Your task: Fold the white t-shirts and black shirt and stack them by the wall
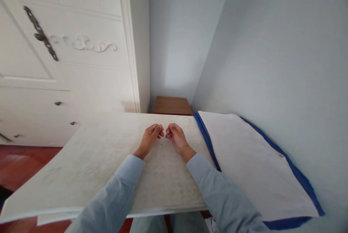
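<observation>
My left hand [152,135] and my right hand [176,137] are raised over the white tabletop [108,160], with a narrow gap between them. On each hand the thumb is pressed against curled fingers in a pinch. Whatever may be between the fingertips is too small to make out. Just below the gap, a tiny dark speck shows on the worn, faintly stained surface.
White fabric [250,160] with a blue layer [208,142] under it covers the table's right side, along the grey wall [285,62]. A brown wooden box-like piece [172,105] stands behind the table. At left is a white cabinet [89,88] with dark knobs.
</observation>
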{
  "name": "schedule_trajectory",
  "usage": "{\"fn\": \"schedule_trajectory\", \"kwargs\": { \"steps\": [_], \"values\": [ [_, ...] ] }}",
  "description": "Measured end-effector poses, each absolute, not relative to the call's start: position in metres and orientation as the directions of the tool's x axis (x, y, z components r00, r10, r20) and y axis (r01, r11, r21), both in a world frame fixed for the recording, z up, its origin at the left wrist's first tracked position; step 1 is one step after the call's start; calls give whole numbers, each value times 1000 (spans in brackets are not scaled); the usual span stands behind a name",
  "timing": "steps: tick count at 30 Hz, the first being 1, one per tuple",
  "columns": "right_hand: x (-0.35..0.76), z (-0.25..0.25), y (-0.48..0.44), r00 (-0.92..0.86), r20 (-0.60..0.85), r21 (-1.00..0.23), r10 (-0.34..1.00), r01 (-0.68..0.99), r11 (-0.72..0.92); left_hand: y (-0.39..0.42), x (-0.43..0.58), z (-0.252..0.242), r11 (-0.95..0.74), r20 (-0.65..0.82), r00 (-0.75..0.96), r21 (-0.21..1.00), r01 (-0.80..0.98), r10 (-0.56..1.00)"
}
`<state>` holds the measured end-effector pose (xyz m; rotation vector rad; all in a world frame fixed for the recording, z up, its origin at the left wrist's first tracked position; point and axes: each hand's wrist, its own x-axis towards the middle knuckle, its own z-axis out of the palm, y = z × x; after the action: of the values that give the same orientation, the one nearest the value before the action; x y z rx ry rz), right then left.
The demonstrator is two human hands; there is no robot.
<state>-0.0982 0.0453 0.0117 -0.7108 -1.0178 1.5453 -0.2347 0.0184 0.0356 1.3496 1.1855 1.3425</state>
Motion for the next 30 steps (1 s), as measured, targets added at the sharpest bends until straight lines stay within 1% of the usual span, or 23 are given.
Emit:
{"fn": "schedule_trajectory", "kwargs": {
  "steps": [5, 13, 22, 26, 30],
  "values": [
    [-104, 14, 39, -265, 105, -894, 959, -447, -26, 18, -235, 37, -220, 220, 66, 975, -8, 973],
    [-104, 16, 36, -313, 24, -873, 949, -470, -133, 15, -237, 39, -189, 189, 11, 982, -13, 982],
    [-103, 19, 33, -339, 15, -842, 941, -511, -171, 10, -238, 45, -164, 166, 22, 983, -81, 986],
    [-103, 19, 33, -343, 24, -852, 939, -499, -161, 10, -238, 46, -175, 176, 1, 983, -53, 984],
    [-103, 20, 32, -344, 25, -861, 939, -484, -154, 11, -239, 42, -196, 196, -9, 980, 14, 980]
  ]
}}
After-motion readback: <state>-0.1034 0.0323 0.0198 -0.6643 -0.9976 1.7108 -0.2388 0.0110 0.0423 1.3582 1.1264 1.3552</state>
